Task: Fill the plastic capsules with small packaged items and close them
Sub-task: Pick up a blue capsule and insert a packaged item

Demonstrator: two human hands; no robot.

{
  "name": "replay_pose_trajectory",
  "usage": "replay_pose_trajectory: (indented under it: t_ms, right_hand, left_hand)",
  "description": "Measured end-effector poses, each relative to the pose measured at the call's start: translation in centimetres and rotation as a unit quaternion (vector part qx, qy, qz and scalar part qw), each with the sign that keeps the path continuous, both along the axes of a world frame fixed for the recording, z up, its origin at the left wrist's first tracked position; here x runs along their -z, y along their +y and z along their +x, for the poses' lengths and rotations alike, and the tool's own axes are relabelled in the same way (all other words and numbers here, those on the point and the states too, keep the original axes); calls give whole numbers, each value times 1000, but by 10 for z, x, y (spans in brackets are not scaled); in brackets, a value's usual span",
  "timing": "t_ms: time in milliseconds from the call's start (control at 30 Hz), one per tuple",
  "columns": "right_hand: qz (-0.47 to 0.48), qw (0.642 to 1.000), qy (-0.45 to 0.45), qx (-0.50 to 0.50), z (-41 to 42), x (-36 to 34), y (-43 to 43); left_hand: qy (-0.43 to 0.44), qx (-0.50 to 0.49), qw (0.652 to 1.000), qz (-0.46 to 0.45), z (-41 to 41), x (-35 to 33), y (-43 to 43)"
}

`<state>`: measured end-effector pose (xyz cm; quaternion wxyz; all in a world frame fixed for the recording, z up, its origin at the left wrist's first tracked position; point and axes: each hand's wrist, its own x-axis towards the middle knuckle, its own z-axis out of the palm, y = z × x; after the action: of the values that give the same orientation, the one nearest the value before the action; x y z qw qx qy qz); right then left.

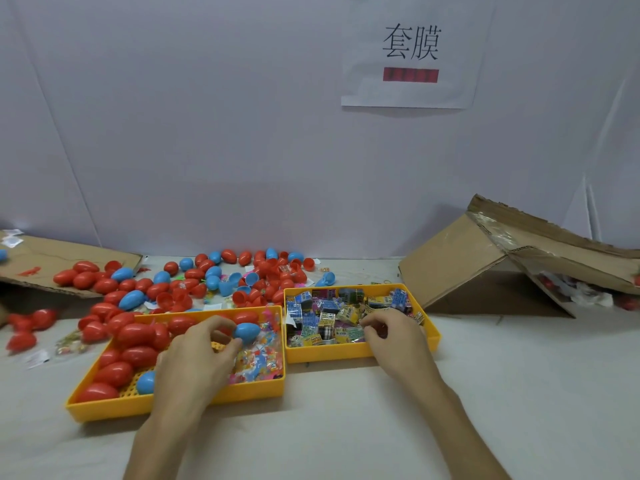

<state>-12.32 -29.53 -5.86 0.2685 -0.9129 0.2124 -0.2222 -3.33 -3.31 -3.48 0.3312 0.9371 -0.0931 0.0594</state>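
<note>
1. Left hand [197, 355] reaches over the left yellow tray [104, 412], thumb and forefinger pinching one end of a blue capsule [248, 333] at that tray's far right part.
2. Right hand [391, 337] curls its fingers among the small packets [325, 317] in the second yellow tray [329, 354], touching the left tray's right side; I cannot tell if it grips one.
3. Red capsules [114, 372] fill the left tray's left half.
4. Loose capsules [194, 282] lie heaped behind the left tray.
5. A cardboard box [485, 271] sits well right of it.
</note>
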Motion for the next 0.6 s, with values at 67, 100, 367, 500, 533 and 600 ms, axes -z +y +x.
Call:
replay_pose_trajectory:
  t_ms: [67, 100, 367, 500, 533, 600]
  right_hand:
    - [13, 1000, -22, -9, -1, -1, -1]
    - [22, 999, -32, -13, -1, -2, -3]
    - [80, 992, -35, -96, -9, -11, -16]
    - [101, 987, -14, -123, -15, -14, -22]
    - [95, 988, -17, -121, -16, -15, -24]
    - [83, 989, -22, -118, -16, -16, -25]
  left_hand:
    - [-2, 11, 999, 42, -2, 1, -2]
    - [-5, 10, 999, 50, -2, 1, -3]
    - [-56, 0, 998, 15, -4, 5, -11]
    - [-79, 15, 997, -2, -8, 6, -14]
    - [-92, 18, 995, -32, -8, 7, -14]
    - [-117, 32, 987, -105, -6, 7, -14]
